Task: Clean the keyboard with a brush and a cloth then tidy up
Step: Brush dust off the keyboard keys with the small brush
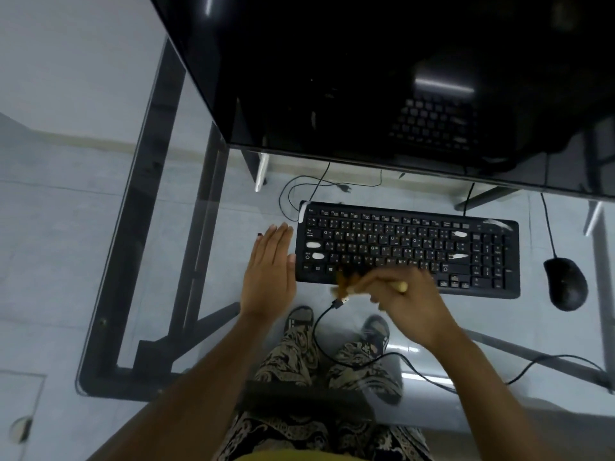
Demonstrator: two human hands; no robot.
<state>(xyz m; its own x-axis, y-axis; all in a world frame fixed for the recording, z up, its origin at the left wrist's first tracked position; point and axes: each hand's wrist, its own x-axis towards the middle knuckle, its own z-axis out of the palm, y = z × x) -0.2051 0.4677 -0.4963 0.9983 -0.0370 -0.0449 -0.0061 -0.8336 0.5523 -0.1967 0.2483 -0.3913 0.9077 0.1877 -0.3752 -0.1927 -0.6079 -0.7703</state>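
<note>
The keyboard (406,247) lies flat on the glass desk (100,261), mouse (565,282) to its right. The left hand (269,271) rests flat and relaxed against its left edge, steadying it. The right hand (409,304) grips the brush (369,286), blurred, bristles at the bottom key row. Best to sweep lightly along each row, keeping the keyboard braced; no cloth is in view

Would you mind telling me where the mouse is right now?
In the head view, the black mouse sits on the glass desk at the right, just beyond the keyboard's right end.
</note>
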